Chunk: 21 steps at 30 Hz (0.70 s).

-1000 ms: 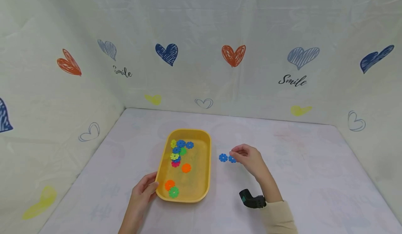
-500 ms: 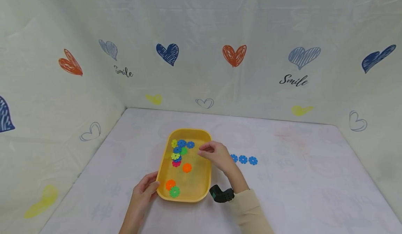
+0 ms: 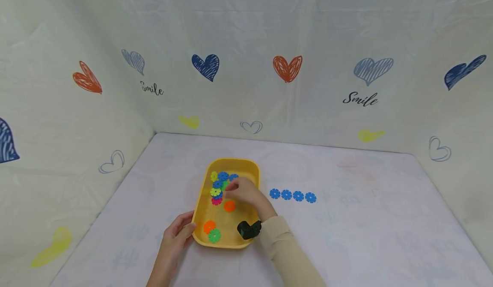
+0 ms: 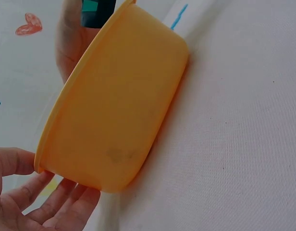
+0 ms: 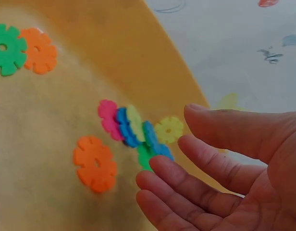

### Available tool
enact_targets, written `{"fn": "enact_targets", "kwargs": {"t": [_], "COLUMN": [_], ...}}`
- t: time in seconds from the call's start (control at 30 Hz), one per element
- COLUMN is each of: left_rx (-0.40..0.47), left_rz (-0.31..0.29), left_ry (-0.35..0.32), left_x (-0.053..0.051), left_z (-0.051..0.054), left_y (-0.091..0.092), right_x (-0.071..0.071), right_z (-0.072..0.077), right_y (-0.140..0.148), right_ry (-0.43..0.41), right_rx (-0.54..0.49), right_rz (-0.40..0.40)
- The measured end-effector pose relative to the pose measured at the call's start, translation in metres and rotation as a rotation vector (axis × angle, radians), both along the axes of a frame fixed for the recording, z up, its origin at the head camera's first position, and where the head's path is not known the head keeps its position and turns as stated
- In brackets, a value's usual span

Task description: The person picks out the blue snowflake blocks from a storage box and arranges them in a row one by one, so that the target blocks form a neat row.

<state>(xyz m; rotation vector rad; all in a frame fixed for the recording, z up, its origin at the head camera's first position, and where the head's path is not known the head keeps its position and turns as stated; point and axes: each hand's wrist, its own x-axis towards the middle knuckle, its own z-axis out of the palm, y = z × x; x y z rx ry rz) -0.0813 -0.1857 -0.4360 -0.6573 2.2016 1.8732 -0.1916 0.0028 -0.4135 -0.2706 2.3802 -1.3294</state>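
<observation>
My left hand holds the near-left corner of a yellow plastic tray, thumb at the rim and fingers against the outer wall. Above the tray's inside is my right hand, its thumb and fingers apart with nothing between them in the right wrist view. Close to its fingertips lies a cluster of notched flower-shaped discs: a pink disc, a yellow disc, blue ones and a partly covered green one. An orange disc lies apart from them. Another orange disc overlaps a green disc near the left hand.
Several blue discs lie in a row on the white table, right of the tray. A black wrist camera on the right wrist hangs over the tray's near-right part. White sheeting with printed hearts stands behind the table.
My right hand has let go of a blue disc in the row and moved left over the tray to the cluster. The whole row now shows. The left hand stays at the tray.
</observation>
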Motion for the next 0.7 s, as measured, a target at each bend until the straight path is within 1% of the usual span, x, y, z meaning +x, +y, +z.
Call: {"fn": "enact_targets", "kwargs": {"t": [0.1, 0.23, 0.5, 0.7], "left_rx": [0.000, 0.006, 0.012, 0.013], "left_rz": [0.001, 0.002, 0.008, 0.004], "left_ry": [0.003, 0.006, 0.003, 0.005], "left_x": [0.000, 0.001, 0.001, 0.001], "left_z": [0.000, 0.000, 0.000, 0.000], "left_y": [0.000, 0.000, 0.000, 0.000], "right_x": [-0.004, -0.009, -0.011, -0.014], "right_z": [-0.006, -0.011, -0.018, -0.027], "right_y": [-0.007, -0.017, -0.029, -0.033], "right_ry": [-0.021, -0.044, -0.069, -0.065], "right_rx": [0.034, 0.051, 0.029, 0.087], "right_rz": [0.018, 0.014, -0.045, -0.058]}}
